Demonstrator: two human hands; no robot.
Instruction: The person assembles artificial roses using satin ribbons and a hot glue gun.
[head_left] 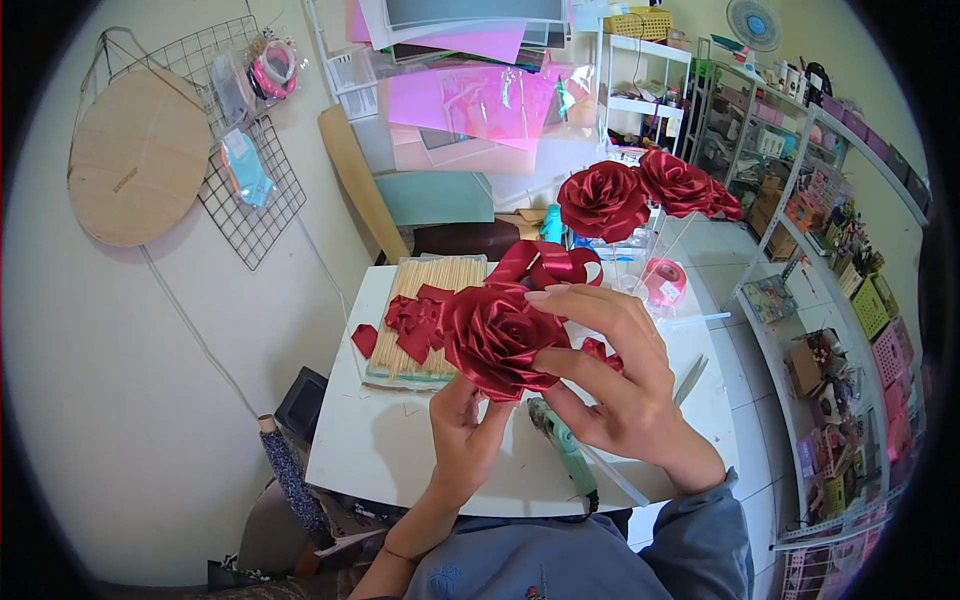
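Note:
A dark red satin ribbon rose (500, 335) is held up over the white table, its layered petals facing me. My left hand (464, 440) grips it from below, its fingertips partly hidden under the bloom. On the other side, my right hand (618, 385) curves around the rose's edge, fingers against the outer petals. Behind the rose lie loose red ribbon petals (412, 320) on a bundle of thin wooden sticks (440, 272). A loop of red ribbon (545, 262) sits farther back. Below my right hand rests a mint-green glue gun (563, 445).
Stemmed red roses (603, 200) stand upright at the table's back right, near a pink roll (664, 282). A scissor-like metal blade (691, 380) lies at the right edge. Crowded metal shelves (800, 390) line the right; a wire grid (260, 190) hangs on the left wall.

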